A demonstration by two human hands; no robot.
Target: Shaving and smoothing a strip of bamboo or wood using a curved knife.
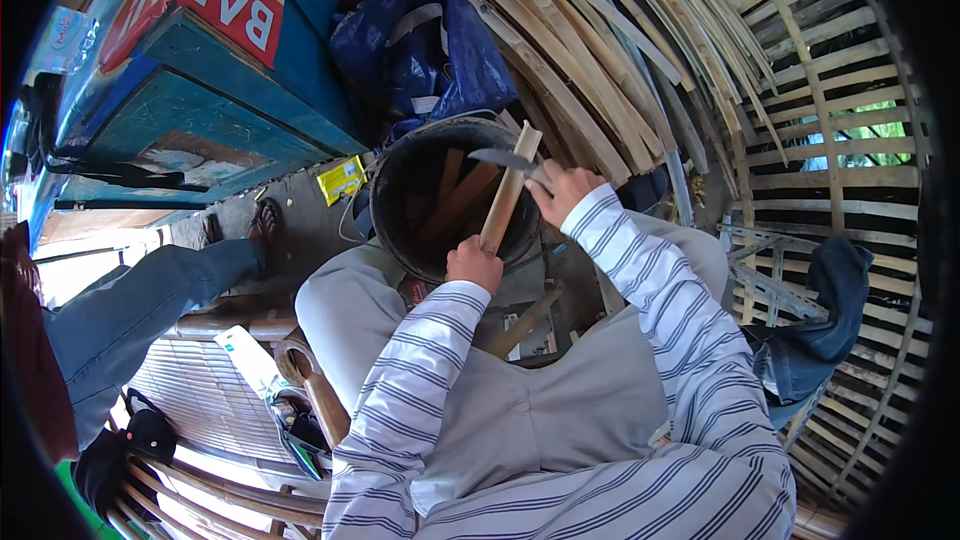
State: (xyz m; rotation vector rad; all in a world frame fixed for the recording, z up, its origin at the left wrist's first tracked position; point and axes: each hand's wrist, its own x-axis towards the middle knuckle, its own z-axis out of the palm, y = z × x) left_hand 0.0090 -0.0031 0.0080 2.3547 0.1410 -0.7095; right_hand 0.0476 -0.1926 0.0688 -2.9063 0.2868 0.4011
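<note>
My left hand [474, 265] is closed around the lower end of a split bamboo piece [508, 195], which slants upward and slightly right. In my right hand [566, 192] is a knife, gripped by its handle. The knife's blade [493, 156] points left and lies across the bamboo near its upper end; whether it cuts in, I cannot tell. Both hands are over the right side of a dark bucket [398, 215] between my knees. Inside the bucket are brown pieces of wood or bamboo [462, 204], partly in shadow.
Long bamboo strips [590, 70] are piled beyond the bucket, beside a blue plastic bag [425, 40]. A teal cabinet [240, 100] stands at the far left, a yellow packet [342, 180] near it. Another person's leg [160, 295] reaches in from the left. A slatted bamboo wall [820, 130] rises at the right.
</note>
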